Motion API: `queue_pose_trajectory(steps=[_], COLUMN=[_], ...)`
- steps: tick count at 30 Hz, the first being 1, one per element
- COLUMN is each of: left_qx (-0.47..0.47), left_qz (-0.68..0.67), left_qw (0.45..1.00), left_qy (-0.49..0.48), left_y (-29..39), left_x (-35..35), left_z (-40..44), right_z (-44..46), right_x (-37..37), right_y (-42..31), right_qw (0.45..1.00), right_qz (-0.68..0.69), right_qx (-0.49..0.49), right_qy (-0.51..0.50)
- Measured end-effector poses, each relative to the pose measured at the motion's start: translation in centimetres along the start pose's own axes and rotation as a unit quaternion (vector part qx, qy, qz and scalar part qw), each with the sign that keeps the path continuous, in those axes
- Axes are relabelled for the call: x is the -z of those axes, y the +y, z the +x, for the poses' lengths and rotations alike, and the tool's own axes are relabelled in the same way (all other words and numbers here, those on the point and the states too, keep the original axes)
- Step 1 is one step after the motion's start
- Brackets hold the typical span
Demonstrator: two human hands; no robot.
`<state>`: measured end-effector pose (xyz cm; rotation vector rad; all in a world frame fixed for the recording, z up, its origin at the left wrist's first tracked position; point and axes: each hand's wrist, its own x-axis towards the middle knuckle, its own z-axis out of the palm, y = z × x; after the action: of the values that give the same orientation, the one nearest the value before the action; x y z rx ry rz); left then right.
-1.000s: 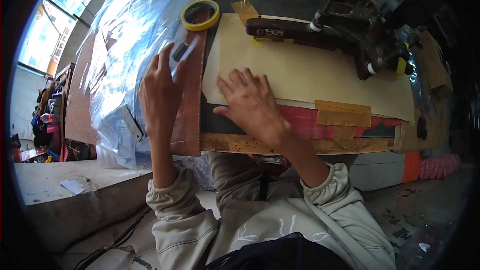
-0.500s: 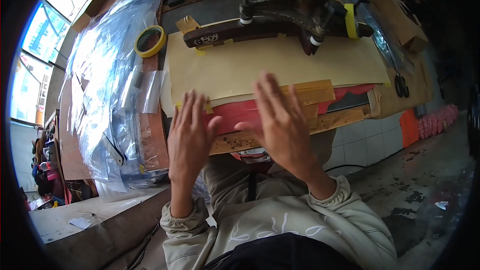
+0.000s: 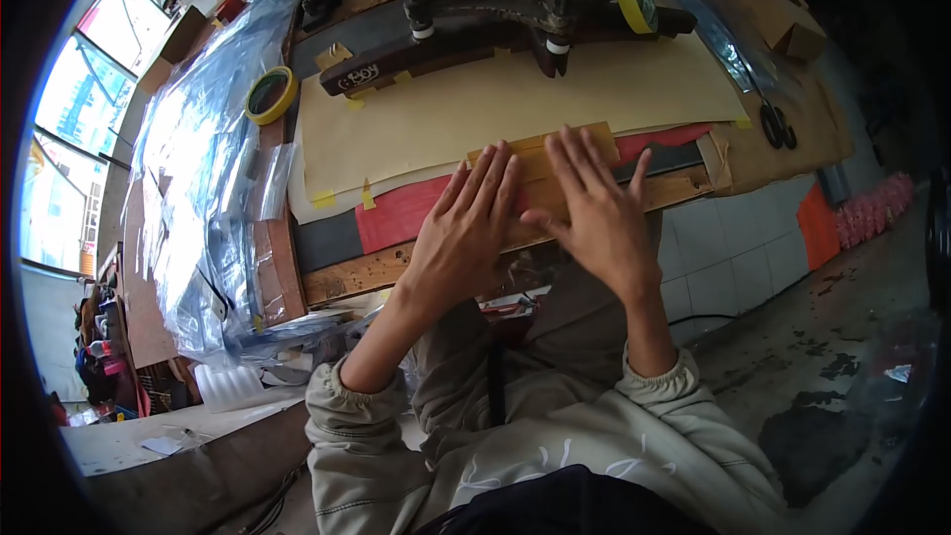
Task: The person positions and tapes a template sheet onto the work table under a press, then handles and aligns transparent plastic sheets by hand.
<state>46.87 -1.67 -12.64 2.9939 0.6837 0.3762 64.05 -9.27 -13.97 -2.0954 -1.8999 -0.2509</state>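
Note:
My left hand (image 3: 464, 223) lies flat with fingers stretched over the red sheet (image 3: 401, 213), its fingertips at the left end of a brown tape strip (image 3: 540, 151). My right hand (image 3: 602, 208) rests on the strip's right part, fingers spread and thumb out to the left. Behind both hands lies a large cream paper sheet (image 3: 436, 124), with small yellow tape pieces at its edges. A dark clamp bar (image 3: 475, 54) crosses the sheet's far side. Neither hand grips anything. What lies under my palms is hidden.
A yellow tape roll (image 3: 271, 96) sits left of the sheet, beside clear plastic film (image 3: 198, 188). Another yellow roll (image 3: 634, 0) hangs on the clamp. Black-handled scissors (image 3: 777, 126) lie at the right. The wooden board's edge (image 3: 357, 275) runs in front of me.
My left hand has moved right, from the cream sheet's left front edge to the brown tape strip. My right hand has shifted slightly right. The view has turned a little.

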Motion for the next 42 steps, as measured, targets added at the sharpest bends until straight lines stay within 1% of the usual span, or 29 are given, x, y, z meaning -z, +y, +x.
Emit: queue_pose_trajectory(steps=[2, 6, 7, 13, 16, 17, 20, 23, 25, 27, 30, 32, 34, 35, 40, 42], left_qx=[0.009, 0.023, 0.022, 0.031, 0.041, 0.044, 0.057, 0.093, 0.118, 0.125, 0.126, 0.124, 0.111, 0.11, 0.111, 0.088], left_qz=[-0.016, -0.016, -0.017, 0.026, 0.0, -0.006, -0.021, 0.003, 0.023, 0.018, 0.027, 0.03, 0.051, 0.058, 0.099, 0.124], left_qw=[1.0, 0.998, 0.999, 0.999, 0.998, 0.997, 0.996, 0.993, 0.989, 0.989, 0.988, 0.988, 0.99, 0.989, 0.985, 0.984], left_qy=[0.023, 0.052, 0.036, 0.02, 0.055, 0.065, 0.061, 0.069, 0.087, 0.077, 0.082, 0.092, 0.074, 0.076, 0.081, 0.093], left_y=[0.2, 0.6, 0.8, 1.0, 1.1, 1.2, 1.5, 1.8, 1.7, 1.9, 1.6, 1.6, 1.5, 1.5, 1.6, 1.3], left_x=[-0.4, -1.0, -0.2, 0.3, -0.5, -0.7, -0.2, 0.1, -0.2, -0.1, -0.1, -0.6, -0.2, -0.4, -1.6, -1.5], left_z=[0.1, 0.1, 0.0, -0.3, -0.3, -0.3, -0.3, -0.5, -1.0, -1.1, -1.4, -1.3, -1.3, -1.3, -1.4, -1.3], right_z=[-0.8, -1.3, -1.3, -3.1, -3.6, -3.5, -1.2, 0.1, 0.1, 0.8, 1.5, 1.7, 1.3, 1.2, 1.2, 1.2], right_x=[0.1, -0.1, -0.1, 1.2, 2.4, 2.7, 3.7, 0.5, 1.1, 2.0, 3.1, 2.7, 1.5, 1.2, 1.0, 0.8], right_y=[-1.0, -0.3, 0.1, 6.6, 8.0, 7.7, 4.8, 3.0, 3.6, 4.3, 5.1, 5.5, 5.7, 5.6, 5.3, 5.3], right_qw=[0.999, 0.997, 0.996, 0.985, 0.991, 0.992, 0.991, 0.987, 0.991, 0.994, 0.991, 0.991, 0.988, 0.986, 0.988, 0.989], right_qz=[0.025, 0.056, 0.065, 0.031, 0.019, -0.005, 0.045, 0.129, 0.113, 0.088, 0.114, 0.107, 0.115, 0.108, 0.102, 0.095], right_qx=[0.035, 0.047, 0.036, -0.146, -0.123, -0.116, -0.009, 0.056, 0.054, 0.061, 0.058, 0.084, 0.102, 0.116, 0.104, 0.095], right_qy=[-0.009, 0.034, 0.055, 0.087, 0.047, 0.056, 0.122, 0.083, 0.046, 0.016, -0.037, -0.014, 0.018, 0.05, 0.056, 0.068])
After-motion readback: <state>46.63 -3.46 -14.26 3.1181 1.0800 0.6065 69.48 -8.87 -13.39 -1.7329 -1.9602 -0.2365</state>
